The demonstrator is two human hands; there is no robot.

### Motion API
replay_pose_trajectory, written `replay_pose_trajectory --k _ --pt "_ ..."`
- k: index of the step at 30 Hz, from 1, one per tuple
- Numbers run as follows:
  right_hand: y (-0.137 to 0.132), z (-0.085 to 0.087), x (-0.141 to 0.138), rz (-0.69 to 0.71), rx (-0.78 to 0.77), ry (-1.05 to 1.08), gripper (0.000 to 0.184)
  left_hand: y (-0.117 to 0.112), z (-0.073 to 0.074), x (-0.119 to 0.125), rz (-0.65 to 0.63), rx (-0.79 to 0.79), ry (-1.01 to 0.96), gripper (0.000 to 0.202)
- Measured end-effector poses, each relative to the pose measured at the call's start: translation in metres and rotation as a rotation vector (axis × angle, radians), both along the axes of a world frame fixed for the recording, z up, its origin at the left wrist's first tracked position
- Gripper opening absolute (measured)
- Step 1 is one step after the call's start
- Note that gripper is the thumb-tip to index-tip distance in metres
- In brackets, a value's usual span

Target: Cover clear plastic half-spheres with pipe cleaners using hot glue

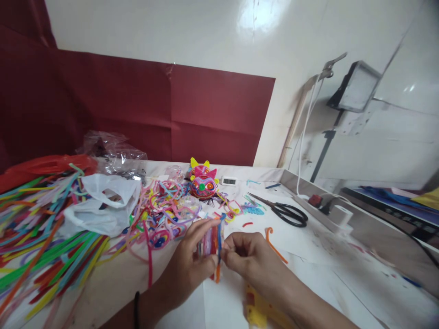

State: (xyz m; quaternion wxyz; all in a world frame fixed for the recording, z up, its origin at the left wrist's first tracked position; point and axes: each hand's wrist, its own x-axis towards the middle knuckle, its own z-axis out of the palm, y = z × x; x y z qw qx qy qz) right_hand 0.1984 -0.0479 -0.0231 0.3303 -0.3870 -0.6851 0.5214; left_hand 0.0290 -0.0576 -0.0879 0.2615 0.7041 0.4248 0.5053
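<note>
My left hand (187, 265) grips a small bundle of pipe cleaners (211, 242), pink and red with a blue one and an orange end poking out below. My right hand (245, 256) pinches the same bundle from the right, fingers curled tight. Both hands hover just above the white table (325, 269) near its front. An orange hooked pipe cleaner (272, 242) lies just right of my right hand.
A big heap of straight pipe cleaners (37, 233) covers the left. Bent coloured pieces (168, 210), a white plastic bag (103, 203), a pink pipe-cleaner figure (203, 183), black scissors (286, 212), a small white clock (229, 181) and a power strip (322, 205) lie beyond.
</note>
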Motion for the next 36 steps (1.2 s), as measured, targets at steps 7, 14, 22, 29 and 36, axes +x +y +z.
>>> replay_pose_trajectory --k 7,14,22,29,36 --pt "0.001 -0.009 -0.001 -0.012 0.008 0.005 0.017 -0.003 0.003 0.003 -0.021 -0.001 0.006 0.065" --pt "0.002 -0.007 0.001 0.003 -0.03 0.022 0.024 -0.002 0.002 0.002 0.009 0.055 0.062 0.064" --pt "0.007 -0.007 0.004 0.006 -0.085 0.022 0.023 -0.01 0.014 0.005 0.047 0.059 0.153 0.062" --pt "0.008 -0.01 0.005 0.014 -0.11 0.002 0.015 -0.008 0.007 0.006 0.108 0.09 0.231 0.072" --pt "0.011 -0.014 0.007 0.022 -0.195 0.033 0.014 -0.006 0.004 0.006 0.121 0.091 0.283 0.077"
